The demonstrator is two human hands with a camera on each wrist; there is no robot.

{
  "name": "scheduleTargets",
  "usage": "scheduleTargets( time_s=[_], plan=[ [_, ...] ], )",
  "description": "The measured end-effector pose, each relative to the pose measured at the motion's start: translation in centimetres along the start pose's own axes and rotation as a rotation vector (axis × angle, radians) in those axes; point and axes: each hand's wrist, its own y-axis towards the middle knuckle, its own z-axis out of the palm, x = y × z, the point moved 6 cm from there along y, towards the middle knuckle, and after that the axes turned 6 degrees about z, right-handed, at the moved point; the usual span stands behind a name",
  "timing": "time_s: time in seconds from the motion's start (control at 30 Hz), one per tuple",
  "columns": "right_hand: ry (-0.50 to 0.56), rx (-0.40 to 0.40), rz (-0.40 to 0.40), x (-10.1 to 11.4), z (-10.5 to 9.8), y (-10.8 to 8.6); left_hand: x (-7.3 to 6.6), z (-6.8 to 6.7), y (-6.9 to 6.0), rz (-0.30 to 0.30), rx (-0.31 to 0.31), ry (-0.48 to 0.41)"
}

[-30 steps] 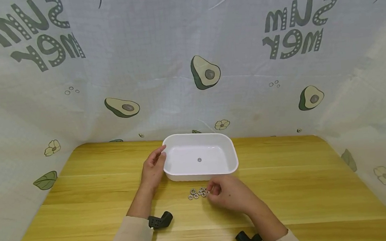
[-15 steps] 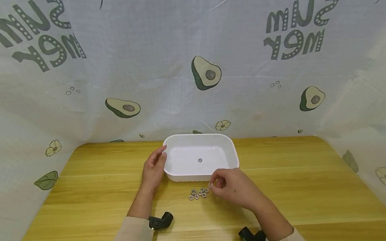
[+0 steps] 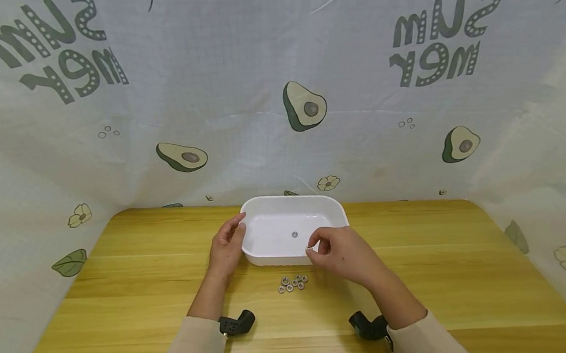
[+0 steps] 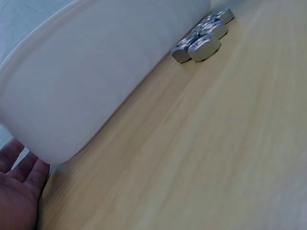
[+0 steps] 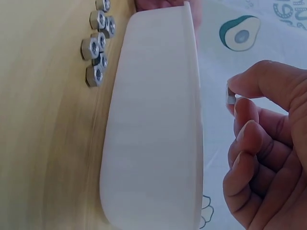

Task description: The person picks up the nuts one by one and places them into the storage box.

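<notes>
"Gripping a nut [image 5: 230, 95] between thumb and finger, the right hand [image 3: 346, 252] hangs above the near side of the tray [image 3: 270, 239]. Its remaining fingers are curled."

"Other nuts?"

"A second nut [image 3: 295, 234] lies on the tray floor. Seven loose nuts [image 3: 294, 282] sit clustered on the table [image 3: 125, 322], just in front of the near wall."

"And the left hand [image 3: 226, 252]?"

"Fingers relaxed and spread, at the left end, tips against it. Pressure cannot be told."

"Surroundings?"

"Beige sleeves [image 3: 191, 347] on both arms; a black camera [image 3: 238, 323] at each wrist. Behind the table hangs a pale cloth [image 3: 234, 64] printed with avocados, flowers and reversed lettering."
</notes>
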Motion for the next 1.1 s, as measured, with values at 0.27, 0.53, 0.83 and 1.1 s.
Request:
scheduleTargets(
  time_s=[0.27,0.53,0.83,1.1],
  plan=[
    [-0.071,-0.014,-0.049,0.3,-0.1,2.0,-0.1,-0.1,-0.1,0.005,-0.006,-0.005],
    [-0.074,-0.019,-0.023,-0.3,-0.1,4.0,0.0,-0.1,0.1,-0.008,-0.005,-0.005],
    [-0.128,-0.005,0.019,-1.5,0.7,6.0,0.0,-0.1,0.0,0.001,-0.007,-0.014],
    [-0.157,0.031,0.052,-2.2,1.6,7.6,0.1,-0.1,0.0,0.010,-0.006,-0.003]
  ],
)
